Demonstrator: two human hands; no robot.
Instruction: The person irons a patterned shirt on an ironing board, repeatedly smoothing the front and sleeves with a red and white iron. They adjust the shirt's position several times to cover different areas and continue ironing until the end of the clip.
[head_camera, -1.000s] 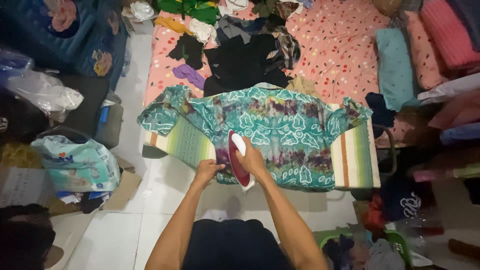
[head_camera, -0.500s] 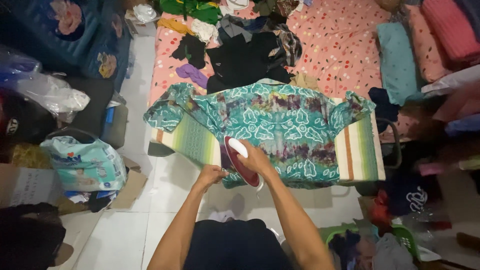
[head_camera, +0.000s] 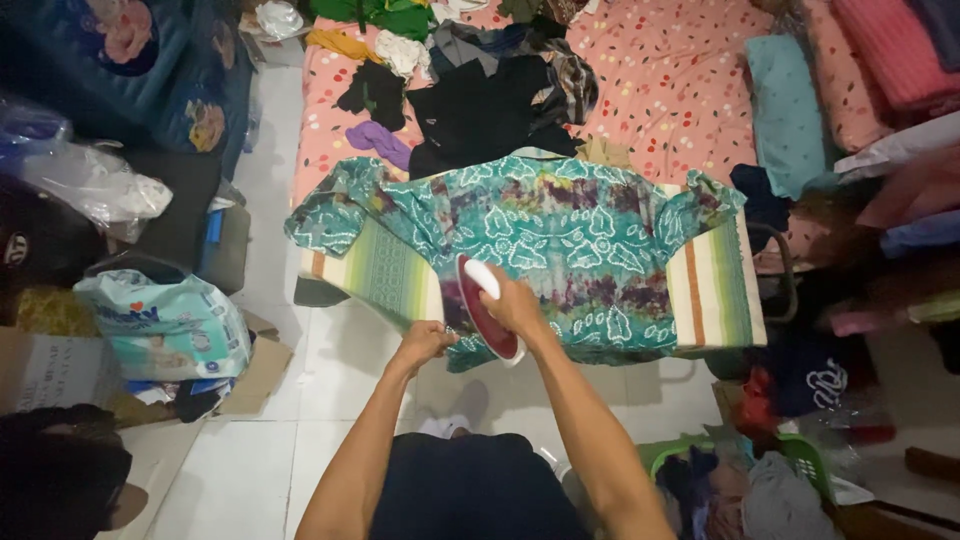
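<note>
Since half a second ago our iron (head_camera: 478, 312) slid toward 11 o'clock; right hand (head_camera: 515, 305) grips its handle, left hand (head_camera: 424, 341) pinches the soft, floppy shirt (head_camera: 560, 235) hem taut.

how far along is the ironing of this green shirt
Done: the teal patterned shirt lies spread flat on the striped board. In hand: the right hand presses the red iron on the hem, which the left hand holds taut. Left: the sleeves look rumpled; a clothes pile lies on the bed.
</note>
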